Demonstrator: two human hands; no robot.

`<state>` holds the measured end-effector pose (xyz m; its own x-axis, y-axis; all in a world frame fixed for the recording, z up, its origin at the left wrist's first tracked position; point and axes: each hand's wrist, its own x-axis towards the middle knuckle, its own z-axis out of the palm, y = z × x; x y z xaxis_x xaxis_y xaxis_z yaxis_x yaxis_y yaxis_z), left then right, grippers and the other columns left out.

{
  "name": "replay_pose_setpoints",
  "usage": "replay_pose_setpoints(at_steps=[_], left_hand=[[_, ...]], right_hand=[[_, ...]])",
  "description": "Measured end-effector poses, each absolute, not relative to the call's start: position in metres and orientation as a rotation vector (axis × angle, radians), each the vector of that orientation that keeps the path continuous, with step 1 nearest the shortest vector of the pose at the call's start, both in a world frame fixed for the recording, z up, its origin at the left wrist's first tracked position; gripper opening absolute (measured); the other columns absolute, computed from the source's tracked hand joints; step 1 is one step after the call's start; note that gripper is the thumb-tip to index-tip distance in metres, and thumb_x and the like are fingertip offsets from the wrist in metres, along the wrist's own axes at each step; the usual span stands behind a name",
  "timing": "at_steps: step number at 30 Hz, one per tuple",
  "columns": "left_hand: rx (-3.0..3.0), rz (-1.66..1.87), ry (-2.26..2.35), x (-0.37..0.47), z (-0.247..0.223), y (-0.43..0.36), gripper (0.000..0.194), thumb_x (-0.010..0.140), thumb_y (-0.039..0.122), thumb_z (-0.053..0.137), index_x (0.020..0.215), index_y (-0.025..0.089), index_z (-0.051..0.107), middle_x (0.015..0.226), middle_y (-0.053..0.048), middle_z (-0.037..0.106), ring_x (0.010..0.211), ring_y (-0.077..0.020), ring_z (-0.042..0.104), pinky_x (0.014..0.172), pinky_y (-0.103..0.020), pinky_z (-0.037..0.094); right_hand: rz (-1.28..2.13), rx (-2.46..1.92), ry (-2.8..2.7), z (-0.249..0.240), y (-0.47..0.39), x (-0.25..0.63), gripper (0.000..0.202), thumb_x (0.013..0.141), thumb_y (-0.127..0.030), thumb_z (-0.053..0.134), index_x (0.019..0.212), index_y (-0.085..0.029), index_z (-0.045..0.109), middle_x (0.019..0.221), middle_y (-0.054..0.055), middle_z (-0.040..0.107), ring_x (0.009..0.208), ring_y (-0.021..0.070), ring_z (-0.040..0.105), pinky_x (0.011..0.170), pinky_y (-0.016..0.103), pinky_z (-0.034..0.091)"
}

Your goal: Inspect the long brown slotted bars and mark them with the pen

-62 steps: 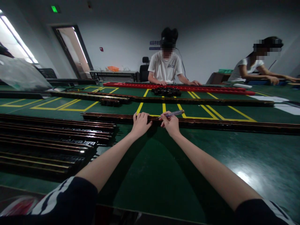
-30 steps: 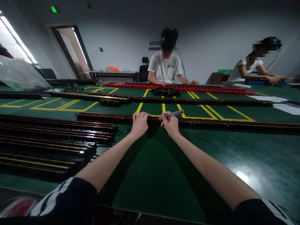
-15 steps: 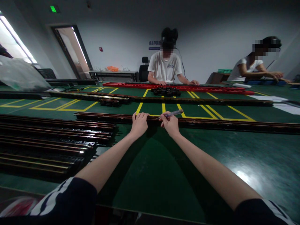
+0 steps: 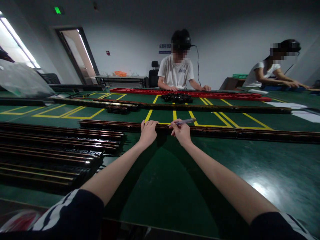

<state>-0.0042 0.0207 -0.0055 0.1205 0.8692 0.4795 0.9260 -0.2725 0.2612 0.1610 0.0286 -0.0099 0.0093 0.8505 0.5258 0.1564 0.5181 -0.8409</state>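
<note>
A long dark rail [image 4: 240, 134] with copper-coloured lines lies crosswise on the green table in front of me. My left hand [image 4: 148, 133] is on this rail, its fingers bent over the top and far side. Just to the right, my right hand [image 4: 182, 134] pinches a clear-barrelled pen [image 4: 186, 121]. The pen slants, its tail up to the right and its tip low at the rail between my hands. Whether the tip touches the rail I cannot tell.
Several similar rails [image 4: 50, 156] are stacked at left. Beyond lie another long rail [image 4: 212, 107], a dark pile of parts [image 4: 177, 97] and a red slotted frame [image 4: 140, 91]. A person [image 4: 176, 71] works opposite; another person [image 4: 266, 71] sits far right. Yellow tape lines mark the table.
The rail under my hands has slid slightly to the left. Both my hands are nearly still. The far-right person's hands have reached further right, and the person opposite has turned their head.
</note>
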Motion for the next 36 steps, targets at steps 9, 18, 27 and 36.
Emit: replay_pose_setpoints(at_steps=[9, 18, 27, 36], left_hand=[[-2.363, -0.860, -1.840, -0.0044, -0.0028, 0.0217, 0.042, 0.083, 0.015, 0.039, 0.119, 0.020, 0.060, 0.120, -0.008, 0.064, 0.121, -0.0231, 0.050, 0.115, -0.048, 0.019], [-2.355, -0.798, -1.799, -0.0054, -0.0060, 0.0226, 0.037, 0.086, 0.028, 0.046, 0.121, 0.020, 0.057, 0.121, -0.009, 0.062, 0.121, -0.0254, 0.049, 0.114, -0.049, 0.021], [-2.349, -0.761, -1.816, -0.0011, -0.0012, 0.0174, 0.034, 0.088, 0.025, 0.044, 0.121, 0.019, 0.055, 0.122, -0.009, 0.061, 0.122, -0.0248, 0.048, 0.114, -0.048, 0.020], [-2.324, -0.783, -1.797, -0.0008, -0.0057, 0.0209, 0.036, 0.086, 0.020, 0.043, 0.120, 0.018, 0.055, 0.121, -0.010, 0.061, 0.121, -0.0256, 0.047, 0.115, -0.049, 0.019]], right_hand=[[0.685, -0.927, -1.487, -0.0085, 0.0288, 0.1630, 0.038, 0.083, -0.056, 0.054, 0.078, -0.018, 0.055, 0.072, 0.003, 0.065, 0.044, 0.0093, 0.057, 0.039, 0.020, 0.045], [0.666, -0.982, -1.519, -0.0072, 0.0280, 0.1659, 0.034, 0.085, -0.051, 0.054, 0.078, -0.018, 0.055, 0.071, 0.004, 0.066, 0.045, 0.0101, 0.059, 0.041, 0.021, 0.047], [0.662, -0.982, -1.509, -0.0065, 0.0276, 0.1655, 0.036, 0.083, -0.054, 0.055, 0.077, -0.018, 0.056, 0.071, 0.004, 0.067, 0.046, 0.0108, 0.059, 0.041, 0.021, 0.047], [0.664, -0.951, -1.499, -0.0078, 0.0294, 0.1637, 0.034, 0.084, -0.051, 0.055, 0.078, -0.018, 0.056, 0.072, 0.004, 0.068, 0.043, 0.0102, 0.058, 0.039, 0.020, 0.045]])
